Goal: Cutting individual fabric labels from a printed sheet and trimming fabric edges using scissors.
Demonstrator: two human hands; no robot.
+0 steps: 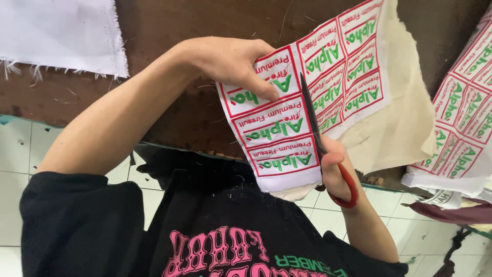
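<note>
My left hand (230, 61) pinches the left strip of a cream cloth sheet (353, 61) printed with rows of red-bordered labels with green lettering. My right hand (334, 166) grips red-handled scissors (310, 110). Their dark blades point away from me and run up between two columns of labels. The strip left of the blades has three labels and hangs toward my chest. The sheet's unprinted cream margin (405, 118) spreads to the right over the brown table (174, 31).
A white frayed cloth (61, 36) lies at the table's far left. Another printed label sheet (464, 113) rests at the right edge, with dark red fabric (451, 211) below it. White floor tiles (20, 154) show under the table edge. My black shirt (205, 225) fills the bottom.
</note>
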